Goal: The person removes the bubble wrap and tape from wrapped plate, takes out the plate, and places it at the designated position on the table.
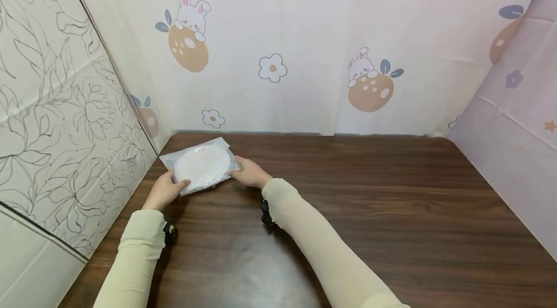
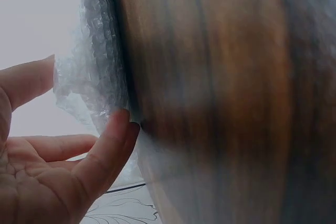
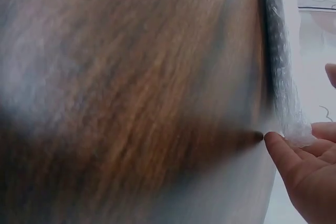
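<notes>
A flat bubble-wrap package [image 1: 203, 167] with a round, white, plate-like shape inside is at the far left of the table. My left hand [image 1: 164, 190] grips its near left edge, thumb on top. At the right corner, my right hand [image 1: 252, 172] pinches the loose wrap between thumb and fingers. In the left wrist view the bubble wrap [image 2: 100, 40] shows edge-on between thumb and fingertips, close over the wood. The right wrist view shows the package's thin side [image 3: 283, 56], with fingertips of the right hand [image 3: 307, 169] under its corner.
The dark wood table [image 1: 370, 211] extends to the right and front. Behind it hangs a pale curtain [image 1: 304, 47] with rabbit prints. A white panel with line-drawn flowers [image 1: 65, 119] borders the left side, near the package. Another pale sheet [image 1: 522, 119] borders the right.
</notes>
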`<action>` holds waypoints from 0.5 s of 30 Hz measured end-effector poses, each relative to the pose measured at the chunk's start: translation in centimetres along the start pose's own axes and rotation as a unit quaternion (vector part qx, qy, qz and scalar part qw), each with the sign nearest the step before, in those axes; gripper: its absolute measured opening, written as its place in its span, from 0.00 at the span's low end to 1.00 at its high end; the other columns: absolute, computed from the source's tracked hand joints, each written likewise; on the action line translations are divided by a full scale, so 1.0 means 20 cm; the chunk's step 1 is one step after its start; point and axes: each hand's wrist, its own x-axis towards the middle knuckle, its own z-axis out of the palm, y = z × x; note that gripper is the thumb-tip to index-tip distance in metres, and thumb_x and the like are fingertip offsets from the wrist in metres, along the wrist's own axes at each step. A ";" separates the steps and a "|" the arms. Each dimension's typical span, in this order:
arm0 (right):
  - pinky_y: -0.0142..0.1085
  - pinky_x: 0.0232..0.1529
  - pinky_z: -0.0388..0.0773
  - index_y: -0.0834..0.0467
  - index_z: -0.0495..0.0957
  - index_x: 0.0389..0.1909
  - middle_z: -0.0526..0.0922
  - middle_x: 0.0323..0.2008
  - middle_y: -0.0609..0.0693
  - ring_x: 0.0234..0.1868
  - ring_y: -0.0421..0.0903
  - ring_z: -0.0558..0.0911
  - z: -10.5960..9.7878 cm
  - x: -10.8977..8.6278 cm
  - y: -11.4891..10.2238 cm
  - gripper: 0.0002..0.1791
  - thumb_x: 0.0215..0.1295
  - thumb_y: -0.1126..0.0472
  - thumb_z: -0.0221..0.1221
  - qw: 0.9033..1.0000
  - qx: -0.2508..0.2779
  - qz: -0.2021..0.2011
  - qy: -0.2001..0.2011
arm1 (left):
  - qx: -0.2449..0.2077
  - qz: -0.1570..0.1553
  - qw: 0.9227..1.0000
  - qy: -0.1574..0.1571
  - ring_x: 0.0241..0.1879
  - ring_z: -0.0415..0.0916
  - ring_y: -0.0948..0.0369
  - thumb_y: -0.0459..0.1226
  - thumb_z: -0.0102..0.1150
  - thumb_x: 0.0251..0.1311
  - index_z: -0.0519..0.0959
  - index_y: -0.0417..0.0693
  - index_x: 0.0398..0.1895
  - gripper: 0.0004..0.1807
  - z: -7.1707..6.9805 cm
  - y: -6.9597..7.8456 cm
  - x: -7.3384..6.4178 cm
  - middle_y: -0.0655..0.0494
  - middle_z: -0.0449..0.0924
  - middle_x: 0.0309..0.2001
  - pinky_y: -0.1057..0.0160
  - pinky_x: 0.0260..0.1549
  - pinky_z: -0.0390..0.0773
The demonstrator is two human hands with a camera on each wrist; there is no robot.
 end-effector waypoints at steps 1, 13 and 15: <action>0.41 0.74 0.61 0.64 0.56 0.74 0.64 0.73 0.57 0.74 0.50 0.63 0.00 0.00 0.00 0.34 0.71 0.57 0.52 1.000 0.000 -0.004 0.001 | 0.002 0.003 1.000 0.000 0.63 0.64 0.31 0.45 0.52 0.69 0.62 0.21 0.64 0.35 0.00 0.00 0.00 0.21 0.63 0.64 0.37 0.60 0.68; 0.44 0.73 0.63 0.68 0.61 0.71 0.66 0.71 0.61 0.73 0.53 0.64 -0.04 -0.02 0.01 0.31 0.72 0.58 0.52 1.000 -0.003 0.001 0.007 | 0.019 0.004 1.000 -0.018 0.67 0.56 0.30 0.45 0.53 0.69 0.57 0.19 0.67 0.39 -0.01 0.02 0.00 0.20 0.57 0.67 0.36 0.65 0.62; 0.45 0.72 0.63 0.68 0.61 0.71 0.66 0.71 0.61 0.73 0.54 0.65 -0.06 -0.02 0.02 0.30 0.73 0.59 0.51 1.000 0.006 0.000 0.008 | 0.021 0.006 1.000 -0.020 0.67 0.56 0.30 0.46 0.53 0.69 0.58 0.19 0.67 0.39 0.00 0.03 0.00 0.21 0.57 0.67 0.36 0.65 0.63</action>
